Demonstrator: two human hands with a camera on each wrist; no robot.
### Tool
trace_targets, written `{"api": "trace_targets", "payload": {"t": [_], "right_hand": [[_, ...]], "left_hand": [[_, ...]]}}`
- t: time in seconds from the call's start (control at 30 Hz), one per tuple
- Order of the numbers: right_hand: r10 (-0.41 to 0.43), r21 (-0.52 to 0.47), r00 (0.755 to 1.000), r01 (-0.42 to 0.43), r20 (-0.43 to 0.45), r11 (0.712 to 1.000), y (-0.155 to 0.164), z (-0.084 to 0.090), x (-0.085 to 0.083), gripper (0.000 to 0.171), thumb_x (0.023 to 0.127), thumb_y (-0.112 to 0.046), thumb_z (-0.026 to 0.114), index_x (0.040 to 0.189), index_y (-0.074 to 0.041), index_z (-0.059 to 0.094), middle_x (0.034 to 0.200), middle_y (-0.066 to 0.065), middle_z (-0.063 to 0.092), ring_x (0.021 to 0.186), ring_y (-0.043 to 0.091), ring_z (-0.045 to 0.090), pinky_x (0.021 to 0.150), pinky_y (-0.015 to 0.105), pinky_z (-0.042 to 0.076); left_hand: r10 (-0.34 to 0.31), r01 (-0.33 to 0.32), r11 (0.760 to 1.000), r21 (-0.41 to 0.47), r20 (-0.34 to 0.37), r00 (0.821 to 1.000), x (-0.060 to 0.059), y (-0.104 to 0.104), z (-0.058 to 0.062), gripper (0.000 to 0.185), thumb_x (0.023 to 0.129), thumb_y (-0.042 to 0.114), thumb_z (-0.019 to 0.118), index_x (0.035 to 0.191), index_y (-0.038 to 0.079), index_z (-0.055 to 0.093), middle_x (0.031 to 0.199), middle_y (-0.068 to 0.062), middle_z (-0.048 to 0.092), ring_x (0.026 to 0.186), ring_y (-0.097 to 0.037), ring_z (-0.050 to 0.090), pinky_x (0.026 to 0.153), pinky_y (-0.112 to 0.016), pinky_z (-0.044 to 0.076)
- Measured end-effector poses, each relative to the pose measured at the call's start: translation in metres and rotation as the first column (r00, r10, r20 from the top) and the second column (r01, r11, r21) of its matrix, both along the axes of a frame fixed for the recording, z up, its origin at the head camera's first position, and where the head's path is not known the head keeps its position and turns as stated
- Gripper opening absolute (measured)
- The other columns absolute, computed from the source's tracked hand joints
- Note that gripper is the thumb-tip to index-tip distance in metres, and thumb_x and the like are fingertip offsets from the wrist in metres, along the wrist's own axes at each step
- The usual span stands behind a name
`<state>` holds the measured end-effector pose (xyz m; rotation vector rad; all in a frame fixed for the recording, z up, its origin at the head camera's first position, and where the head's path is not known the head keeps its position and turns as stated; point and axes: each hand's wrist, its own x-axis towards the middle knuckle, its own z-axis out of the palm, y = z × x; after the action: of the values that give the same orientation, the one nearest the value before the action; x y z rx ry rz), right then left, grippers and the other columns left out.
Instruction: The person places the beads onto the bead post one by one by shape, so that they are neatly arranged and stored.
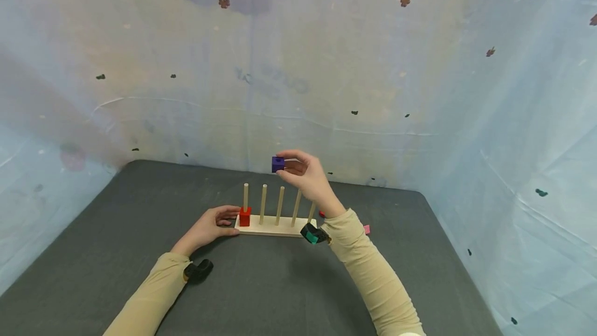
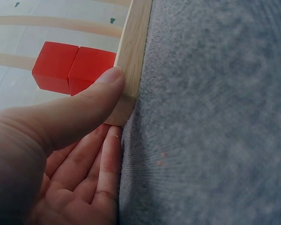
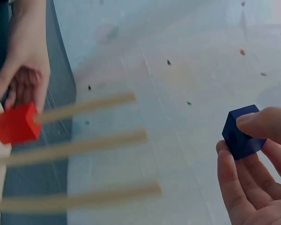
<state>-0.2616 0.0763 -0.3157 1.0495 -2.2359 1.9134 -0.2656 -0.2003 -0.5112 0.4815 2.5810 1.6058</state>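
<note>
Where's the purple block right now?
Head view, near centre: the purple block, pinched in the right grip, appears just above the middle peg of the wooden stand.

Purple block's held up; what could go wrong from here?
The purple block is held only by a pinch in the right hand's grip, so it might slip. The left hand's grip steadies just one end of the board, so a knock against the pegs could swing the other end.

room btwn mid pegs [image 1: 280,205], but red blocks [image 1: 244,218] + l grip [image 1: 208,229] crowd base's [image 1: 272,230] l end.
</note>
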Motion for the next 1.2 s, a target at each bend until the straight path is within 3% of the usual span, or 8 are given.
{"api": "trace_targets", "payload": {"t": [0.23, 0.53, 0.7, 0.9, 1.1, 1.2], "right_hand": [[0.057, 0.004, 0.998, -0.057, 0.002, 0.998, -0.03, -0.014, 0.005, 0.035, 0.09, 0.005, 0.061, 0.124, 0.009, 0.055, 0.122, 0.026, 0.056, 0.108, 0.039, 0.058, 0.09, 0.035, 0.052], [0.028, 0.007, 0.995, -0.028, -0.094, 1.0, -0.056, -0.035, 0.013, 0.035, 0.09, 0.006, 0.062, 0.124, 0.007, 0.055, 0.121, 0.024, 0.057, 0.107, 0.037, 0.059, 0.095, 0.05, 0.046], [-0.011, 0.01, 0.995, 0.013, -0.1, 1.0, -0.062, -0.046, 0.012, 0.036, 0.089, 0.006, 0.063, 0.124, 0.005, 0.056, 0.119, 0.023, 0.057, 0.104, 0.036, 0.058, 0.093, 0.048, 0.047], [-0.109, -0.013, 0.989, 0.108, -0.095, 0.994, -0.07, -0.076, -0.002, 0.039, 0.087, 0.001, 0.068, 0.125, -0.005, 0.058, 0.114, 0.014, 0.061, 0.099, 0.028, 0.059, 0.09, 0.049, 0.048], [-0.202, 0.007, 0.979, 0.202, -0.037, 0.979, -0.074, -0.092, -0.001, 0.034, 0.086, -0.004, 0.07, 0.119, -0.011, 0.061, 0.106, 0.002, 0.063, 0.092, 0.014, 0.06, 0.085, 0.033, 0.051], [-0.229, 0.011, 0.973, 0.23, -0.022, 0.973, -0.077, -0.096, 0.001, 0.033, 0.086, -0.004, 0.07, 0.117, -0.011, 0.061, 0.105, 0.002, 0.062, 0.092, 0.014, 0.061, 0.085, 0.032, 0.052]], "left_hand": [[0.001, -0.001, 1.0, 0.001, 0.001, 1.0, -0.001, 0.0, 0.0, 0.063, 0.079, 0.019, 0.08, 0.132, 0.0, 0.053, 0.129, -0.018, 0.057, 0.116, -0.032, 0.055, 0.093, -0.043, 0.049], [-0.015, 0.015, 1.0, 0.026, -0.009, 1.0, 0.0, 0.0, 0.001, 0.062, 0.079, 0.016, 0.079, 0.133, 0.0, 0.053, 0.128, -0.018, 0.057, 0.117, -0.033, 0.054, 0.093, -0.045, 0.048], [-0.012, 0.012, 1.0, 0.026, -0.006, 1.0, 0.001, -0.001, 0.002, 0.062, 0.079, 0.015, 0.079, 0.133, 0.0, 0.052, 0.129, -0.018, 0.056, 0.117, -0.032, 0.054, 0.093, -0.045, 0.048], [-0.001, 0.001, 1.0, 0.019, -0.003, 1.0, 0.0, -0.001, 0.001, 0.063, 0.079, 0.016, 0.079, 0.133, 0.0, 0.052, 0.13, -0.018, 0.056, 0.117, -0.032, 0.054, 0.093, -0.046, 0.048], [0.013, -0.013, 1.0, 0.007, 0.009, 1.0, -0.002, 0.0, -0.003, 0.064, 0.078, 0.02, 0.081, 0.133, 0.002, 0.053, 0.13, -0.016, 0.056, 0.117, -0.031, 0.054, 0.093, -0.044, 0.048], [0.005, -0.005, 1.0, 0.005, 0.0, 1.0, -0.003, -0.001, -0.004, 0.064, 0.078, 0.02, 0.08, 0.133, 0.002, 0.053, 0.13, -0.016, 0.056, 0.117, -0.032, 0.054, 0.093, -0.045, 0.048]]}}
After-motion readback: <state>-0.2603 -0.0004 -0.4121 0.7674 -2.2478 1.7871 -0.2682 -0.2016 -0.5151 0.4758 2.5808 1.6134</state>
